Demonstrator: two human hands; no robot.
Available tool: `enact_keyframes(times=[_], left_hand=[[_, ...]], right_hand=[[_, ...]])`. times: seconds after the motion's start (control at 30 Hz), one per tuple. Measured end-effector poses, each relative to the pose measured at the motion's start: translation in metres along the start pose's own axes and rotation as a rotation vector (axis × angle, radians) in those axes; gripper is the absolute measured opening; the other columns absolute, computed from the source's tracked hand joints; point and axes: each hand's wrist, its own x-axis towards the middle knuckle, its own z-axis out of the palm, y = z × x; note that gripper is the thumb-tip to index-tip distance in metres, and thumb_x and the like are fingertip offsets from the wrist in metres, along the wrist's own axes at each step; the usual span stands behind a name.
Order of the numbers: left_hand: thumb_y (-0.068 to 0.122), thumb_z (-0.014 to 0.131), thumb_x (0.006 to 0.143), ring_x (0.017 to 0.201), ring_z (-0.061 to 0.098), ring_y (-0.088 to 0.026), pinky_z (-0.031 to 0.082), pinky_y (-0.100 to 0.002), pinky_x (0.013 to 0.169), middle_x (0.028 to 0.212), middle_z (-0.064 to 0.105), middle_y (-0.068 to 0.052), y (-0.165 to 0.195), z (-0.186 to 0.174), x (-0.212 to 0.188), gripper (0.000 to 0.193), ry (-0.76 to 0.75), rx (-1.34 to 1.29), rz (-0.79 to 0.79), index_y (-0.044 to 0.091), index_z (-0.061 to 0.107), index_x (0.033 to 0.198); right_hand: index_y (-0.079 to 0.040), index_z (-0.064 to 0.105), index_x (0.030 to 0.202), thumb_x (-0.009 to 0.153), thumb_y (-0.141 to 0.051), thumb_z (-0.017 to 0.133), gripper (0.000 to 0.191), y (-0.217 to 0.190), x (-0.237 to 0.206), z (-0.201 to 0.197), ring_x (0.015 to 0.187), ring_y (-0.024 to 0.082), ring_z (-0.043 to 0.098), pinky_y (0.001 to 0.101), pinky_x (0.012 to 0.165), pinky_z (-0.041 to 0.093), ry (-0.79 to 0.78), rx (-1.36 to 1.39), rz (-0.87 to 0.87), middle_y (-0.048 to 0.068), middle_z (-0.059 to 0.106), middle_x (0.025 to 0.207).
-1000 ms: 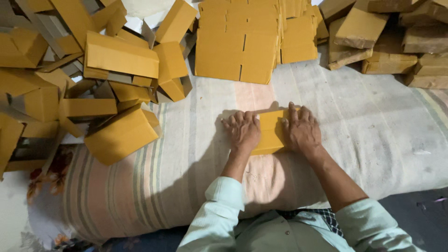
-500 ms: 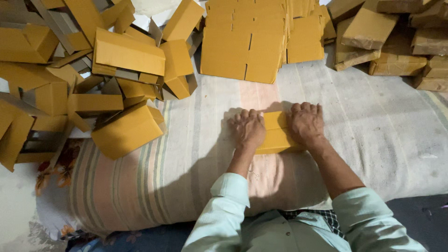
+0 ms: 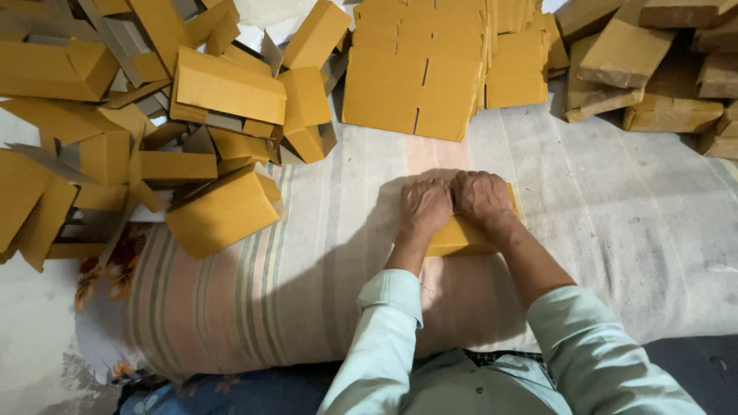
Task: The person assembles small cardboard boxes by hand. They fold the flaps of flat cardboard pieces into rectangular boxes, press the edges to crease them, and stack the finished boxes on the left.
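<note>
Both hands, left (image 3: 425, 206) and right (image 3: 482, 197), grip closed, pressing one small cardboard piece (image 3: 461, 237) onto striped cloth (image 3: 307, 261). Folded boxes (image 3: 223, 211) left, flat sheets (image 3: 415, 92) ahead.

Matt yellow-brown cardboard piece (image 3: 461, 234), smooth-faced, lies on a striped woven cloth (image 3: 307, 292), soft and slightly coarse. Flat cardboard blanks (image 3: 415, 92) at its far edge look equally matt; folded boxes (image 3: 223, 211) show grey, probably uncoated, insides.

pale mint long sleeves, buttoned cuffs, bare hands
</note>
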Motion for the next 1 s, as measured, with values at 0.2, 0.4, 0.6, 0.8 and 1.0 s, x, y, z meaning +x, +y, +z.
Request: enact_keyframes(times=[0.2,0.4,0.6,0.8,1.0], left_hand=[[0.033,0.049,0.101,0.090,0.069,-0.039,0.049,-0.057,0.084,0.092,0.074,-0.021,0.002,-0.010,0.001,0.043,0.005,0.002,-0.094,0.002,0.076,0.089],[0.028,0.050,0.103,0.089,0.071,-0.039,0.055,-0.051,0.085,0.096,0.074,-0.022,-0.003,0.003,0.002,0.038,0.081,0.017,0.122,0.002,0.075,0.088],[0.026,0.052,0.098,0.090,0.071,-0.039,0.055,-0.051,0.086,0.095,0.074,-0.022,-0.011,0.009,0.004,0.033,0.043,-0.005,0.092,0.003,0.074,0.090],[0.034,0.049,0.099,0.093,0.070,-0.040,0.052,-0.055,0.088,0.100,0.074,-0.022,-0.006,-0.002,0.004,0.042,0.009,-0.050,0.014,0.003,0.075,0.091],[0.036,0.046,0.102,0.098,0.068,-0.040,0.048,-0.059,0.091,0.098,0.074,-0.019,0.000,-0.011,-0.001,0.045,0.006,-0.005,-0.038,0.005,0.076,0.090]], right_hand=[[-0.012,0.070,0.086,0.096,-0.029,0.053,0.026,0.008,-0.004,-0.014,0.077,0.028,0.071,0.0414,0.068,0.057,-0.009,-0.176,-0.018,0.011,0.073,0.084],[-0.013,0.068,0.084,0.096,-0.025,0.053,0.022,0.005,-0.010,-0.006,0.074,0.023,0.069,0.0376,0.064,0.054,0.116,-0.348,-0.130,0.008,0.070,0.079],[-0.014,0.069,0.084,0.100,-0.029,0.052,0.028,0.003,0.000,0.005,0.070,0.023,0.068,0.0370,0.059,0.055,0.251,-0.458,-0.211,0.007,0.070,0.076],[-0.015,0.073,0.095,0.098,-0.033,0.049,0.031,0.010,-0.003,0.000,0.076,0.029,0.069,0.0420,0.064,0.055,-0.047,-0.229,-0.093,0.010,0.073,0.086],[-0.012,0.069,0.113,0.109,-0.043,0.041,0.042,0.012,-0.028,-0.006,0.109,0.031,0.063,0.0473,0.095,0.049,-0.145,-0.257,0.143,0.013,0.069,0.110]])
